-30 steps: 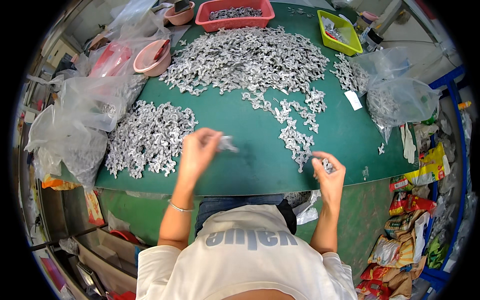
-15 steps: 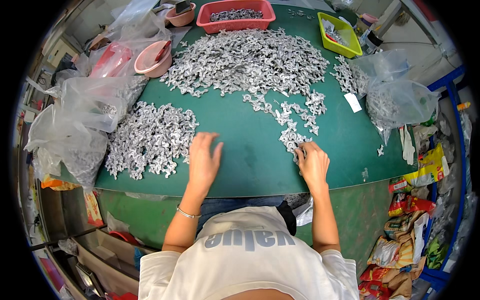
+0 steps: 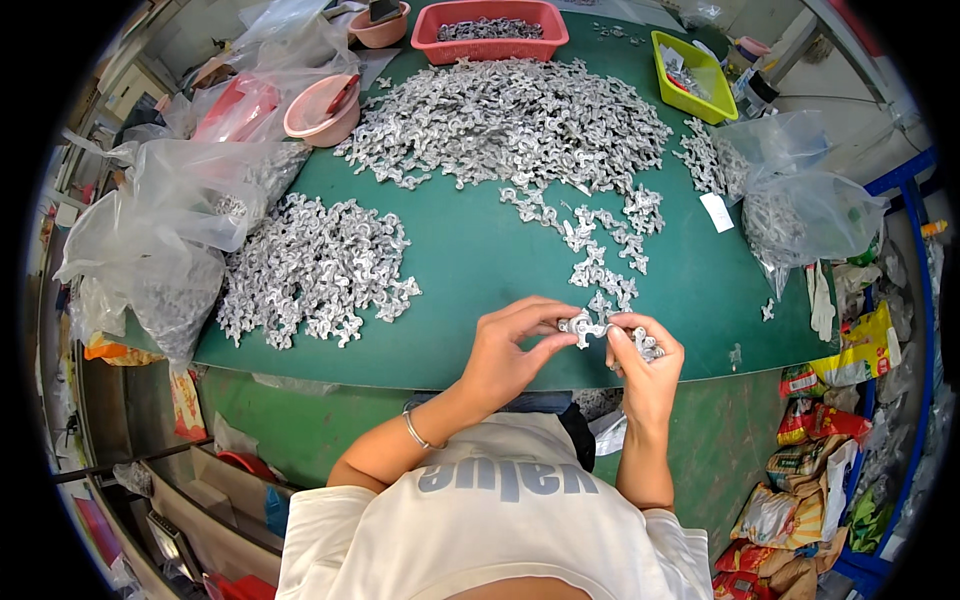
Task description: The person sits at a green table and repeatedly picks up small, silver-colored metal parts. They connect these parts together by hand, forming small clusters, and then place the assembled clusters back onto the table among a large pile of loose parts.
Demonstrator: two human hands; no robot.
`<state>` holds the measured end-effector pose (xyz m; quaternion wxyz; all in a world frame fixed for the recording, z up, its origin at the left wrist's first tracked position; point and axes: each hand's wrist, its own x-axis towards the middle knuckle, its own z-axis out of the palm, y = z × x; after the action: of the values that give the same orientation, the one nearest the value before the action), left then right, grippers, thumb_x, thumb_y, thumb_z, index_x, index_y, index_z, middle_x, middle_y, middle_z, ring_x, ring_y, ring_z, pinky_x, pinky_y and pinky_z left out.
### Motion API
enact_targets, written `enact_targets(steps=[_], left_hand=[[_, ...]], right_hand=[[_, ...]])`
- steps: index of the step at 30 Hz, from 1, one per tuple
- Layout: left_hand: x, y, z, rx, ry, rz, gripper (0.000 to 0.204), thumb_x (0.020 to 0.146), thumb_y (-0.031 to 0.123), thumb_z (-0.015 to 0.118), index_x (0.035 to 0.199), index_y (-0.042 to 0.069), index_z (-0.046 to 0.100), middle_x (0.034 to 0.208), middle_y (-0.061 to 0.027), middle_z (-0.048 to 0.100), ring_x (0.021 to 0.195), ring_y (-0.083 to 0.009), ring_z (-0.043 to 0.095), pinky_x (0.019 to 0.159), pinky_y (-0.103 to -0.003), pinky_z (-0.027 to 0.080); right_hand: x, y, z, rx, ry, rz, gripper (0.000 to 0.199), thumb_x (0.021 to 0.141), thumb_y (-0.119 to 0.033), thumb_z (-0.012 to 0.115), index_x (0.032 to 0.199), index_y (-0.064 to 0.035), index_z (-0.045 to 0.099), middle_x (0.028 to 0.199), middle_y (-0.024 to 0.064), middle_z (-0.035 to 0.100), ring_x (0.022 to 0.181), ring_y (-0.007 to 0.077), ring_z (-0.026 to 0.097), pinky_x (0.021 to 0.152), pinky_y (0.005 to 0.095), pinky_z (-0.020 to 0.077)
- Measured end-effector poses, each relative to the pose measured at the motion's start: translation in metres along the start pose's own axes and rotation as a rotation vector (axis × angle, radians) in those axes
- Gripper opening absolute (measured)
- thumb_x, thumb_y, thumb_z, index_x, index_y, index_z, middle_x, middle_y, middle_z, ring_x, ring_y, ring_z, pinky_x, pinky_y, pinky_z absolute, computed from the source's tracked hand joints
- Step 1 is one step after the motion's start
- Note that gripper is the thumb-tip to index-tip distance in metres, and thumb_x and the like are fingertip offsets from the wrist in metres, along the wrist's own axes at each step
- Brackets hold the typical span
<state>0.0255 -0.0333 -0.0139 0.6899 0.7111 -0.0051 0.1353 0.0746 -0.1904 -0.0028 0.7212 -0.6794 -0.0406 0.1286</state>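
Note:
Between the fingertips of both hands, near the table's front edge, is a small silver metal part (image 3: 583,327) with curved arms. My left hand (image 3: 512,350) pinches it from the left. My right hand (image 3: 648,365) grips its other side, and more of the same metal parts (image 3: 648,345) show among those fingers. Just beyond my hands, a loose strip of metal parts (image 3: 600,275) leads back to a large heap (image 3: 510,125). To the left lies a smaller heap of the same parts (image 3: 315,270).
Clear plastic bags of parts (image 3: 150,250) stand at the left, others (image 3: 800,215) at the right. A pink bowl (image 3: 322,112), a red basket (image 3: 488,50) and a yellow-green basket (image 3: 693,85) sit behind. A white paper slip (image 3: 717,212) lies on the green table (image 3: 470,240).
My left hand has moved right from beside the smaller heap to meet my right hand. My right hand has drawn slightly nearer, with metal parts lifted from the strip. The view has shifted slightly.

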Motion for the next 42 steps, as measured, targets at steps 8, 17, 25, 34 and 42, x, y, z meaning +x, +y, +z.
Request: enact_targets(steps=[8,17,25,34,42], left_hand=[[-0.008,0.018,-0.003,-0.163,0.006,0.014,0.027,0.072,-0.013,0.058,0.098,-0.007,0.060,0.096,-0.0157,0.058,0.086,-0.0186,0.059,0.076,-0.028,0.053],[-0.010,0.032,-0.006,-0.260,-0.053,-0.012,0.025,0.074,-0.015,0.055,0.097,-0.008,0.059,0.097,-0.0167,0.058,0.088,-0.0187,0.058,0.077,-0.027,0.051],[-0.011,0.032,-0.009,-0.305,-0.102,-0.028,0.026,0.076,-0.010,0.056,0.101,-0.004,0.060,0.099,-0.0132,0.058,0.090,-0.0169,0.058,0.079,-0.027,0.052],[-0.010,0.036,-0.008,-0.333,-0.099,-0.042,0.023,0.076,-0.010,0.057,0.099,-0.007,0.059,0.098,-0.0149,0.058,0.088,-0.0177,0.058,0.077,-0.027,0.051],[-0.010,0.031,-0.009,-0.351,-0.117,-0.057,0.025,0.077,-0.009,0.055,0.101,-0.004,0.060,0.101,-0.0120,0.057,0.090,-0.0155,0.058,0.079,-0.026,0.051]], right_hand=[[-0.013,-0.010,-0.003,-0.038,-0.061,-0.241,0.018,0.067,0.007,0.066,0.084,0.0043,0.062,0.083,0.0083,0.059,0.065,0.0081,0.049,0.057,0.0199,0.0398],[-0.021,-0.019,-0.002,-0.111,-0.070,-0.500,0.021,0.062,0.008,0.069,0.082,0.0039,0.062,0.080,0.0117,0.061,0.068,0.0132,0.054,0.058,0.0226,0.0416],[-0.026,-0.021,-0.001,-0.042,-0.066,-0.484,0.023,0.060,0.007,0.071,0.081,0.0036,0.062,0.078,0.0120,0.061,0.069,0.0144,0.055,0.059,0.0229,0.0420],[-0.028,-0.021,0.000,-0.039,-0.065,-0.520,0.023,0.060,0.007,0.071,0.081,0.0037,0.061,0.078,0.0126,0.060,0.069,0.0153,0.056,0.059,0.0236,0.0427],[-0.028,-0.020,0.001,-0.038,-0.064,-0.502,0.024,0.059,0.007,0.071,0.080,0.0034,0.061,0.077,0.0125,0.060,0.069,0.0159,0.056,0.060,0.0243,0.0430]])
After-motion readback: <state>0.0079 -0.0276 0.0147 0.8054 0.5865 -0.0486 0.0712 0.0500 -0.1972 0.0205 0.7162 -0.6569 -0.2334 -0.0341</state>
